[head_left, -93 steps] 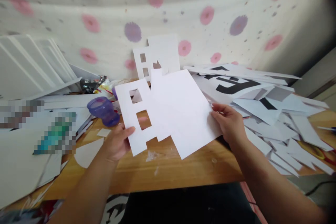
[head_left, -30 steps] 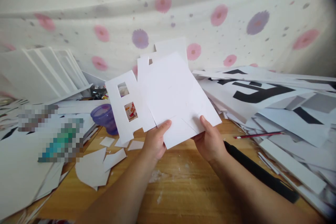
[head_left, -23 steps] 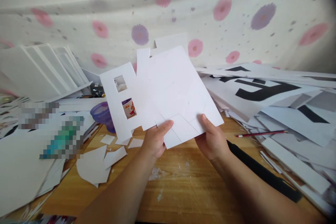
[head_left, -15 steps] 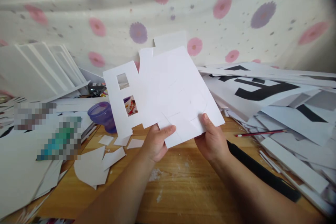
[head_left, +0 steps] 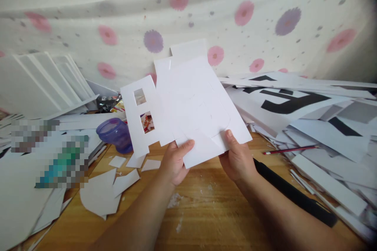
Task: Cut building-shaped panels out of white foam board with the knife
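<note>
Since half a second ago, white cutout board (head_left: pixel 191 106) barely shifted; left hand (head_left: pixel 174 161) and right hand (head_left: pixel 237 159) both pinch its lower edge above bare wooden table (head_left: pixel 206 211).

A single head-worn camera looked forward and down, close over the wooden bench (head_left: pixel 206 211), facing the flowered cloth (head_left: pixel 206 11) behind it; both forearms entered from the bottom edge

Left hand (head_left: pixel 174 160) and right hand (head_left: pixel 238 160) raised side by side, thumbs up, fingers apparently curled behind, forearms converging.
</note>
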The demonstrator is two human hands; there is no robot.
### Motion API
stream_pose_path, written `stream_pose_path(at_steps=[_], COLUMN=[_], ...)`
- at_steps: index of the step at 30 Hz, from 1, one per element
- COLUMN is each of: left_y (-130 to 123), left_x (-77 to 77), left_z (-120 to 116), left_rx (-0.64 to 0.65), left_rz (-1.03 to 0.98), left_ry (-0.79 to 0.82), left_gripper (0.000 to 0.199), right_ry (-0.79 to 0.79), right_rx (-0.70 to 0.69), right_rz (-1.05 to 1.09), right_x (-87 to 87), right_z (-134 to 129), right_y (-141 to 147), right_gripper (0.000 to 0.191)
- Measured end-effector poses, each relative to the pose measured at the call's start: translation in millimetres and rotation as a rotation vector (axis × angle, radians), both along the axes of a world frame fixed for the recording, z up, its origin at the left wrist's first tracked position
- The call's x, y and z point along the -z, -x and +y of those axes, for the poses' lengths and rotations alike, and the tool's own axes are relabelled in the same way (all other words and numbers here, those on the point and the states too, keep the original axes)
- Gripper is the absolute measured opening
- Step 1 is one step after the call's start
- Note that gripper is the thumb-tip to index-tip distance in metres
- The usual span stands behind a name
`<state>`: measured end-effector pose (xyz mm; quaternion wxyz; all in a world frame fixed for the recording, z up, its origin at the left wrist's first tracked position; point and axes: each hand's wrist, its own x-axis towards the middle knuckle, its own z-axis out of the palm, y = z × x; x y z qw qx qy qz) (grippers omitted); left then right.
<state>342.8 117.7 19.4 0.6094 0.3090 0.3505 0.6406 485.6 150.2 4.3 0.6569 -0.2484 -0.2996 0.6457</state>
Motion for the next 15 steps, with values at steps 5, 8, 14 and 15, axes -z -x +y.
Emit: stream_pose_path(at_steps=[5,8,14,15], left_y=[-4,-8,-13,-14], left_x=[0.4,1.7,2.6,1.5], left_z=[0,-1,-4,-4], left_rx=[-0.070,-0.045,-0.045,-0.080], left_rz=[0.005,-0.004,-0.190,-0.228], left_ry=[-0.060,-0.050,-0.003,0.004], left_gripper=[0.064,0.063,0.053,0.051], right_ry=[-0.028,-0.040,-0.025,-0.025], right_rx=[-0.062,-0.249,-0.338,-0.343], right_rz=[-0.022,-0.047,-0.021,-0.015], right_x=[5.8,12.1,13.4,12.4], right_z=[-2,-6,-15,-17], right_y=[2,4,9,10], right_gripper=[0.062,0.064,0.066,0.065])
